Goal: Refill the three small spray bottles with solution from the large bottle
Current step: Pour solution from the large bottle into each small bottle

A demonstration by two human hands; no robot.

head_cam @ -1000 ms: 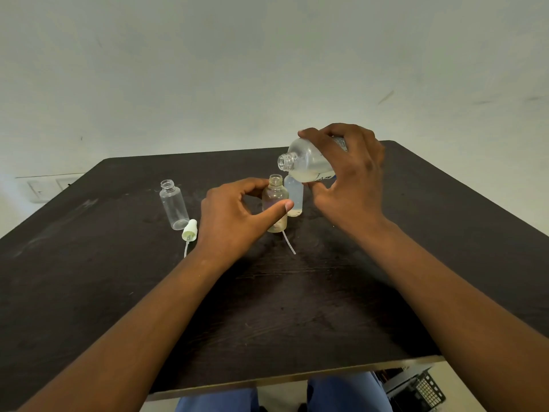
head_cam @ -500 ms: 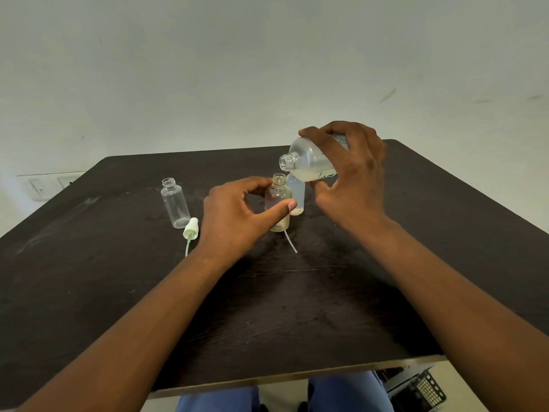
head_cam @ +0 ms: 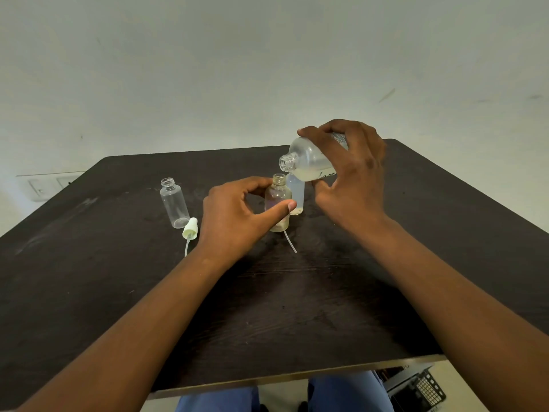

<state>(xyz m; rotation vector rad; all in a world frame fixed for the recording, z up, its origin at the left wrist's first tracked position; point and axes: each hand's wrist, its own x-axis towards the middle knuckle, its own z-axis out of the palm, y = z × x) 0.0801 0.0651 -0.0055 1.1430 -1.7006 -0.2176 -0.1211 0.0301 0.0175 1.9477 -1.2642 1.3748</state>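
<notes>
Right hand (head_cam: 353,173) grips the big bottle (head_cam: 310,160), tipped mouth-left above an open small bottle (head_cam: 277,202) pinched upright on the bench (head_cam: 118,292) by the left hand (head_cam: 237,215); pouring can't be made out.

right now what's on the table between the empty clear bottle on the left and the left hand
In the head view, a pale spray cap with its dip tube lies between the empty clear bottle and the left hand.

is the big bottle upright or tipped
Tipped. The right hand holds the big bottle nearly on its side, its open neck pointing left and slightly down above the small bottle, liquid pooled along its lower side.
</notes>
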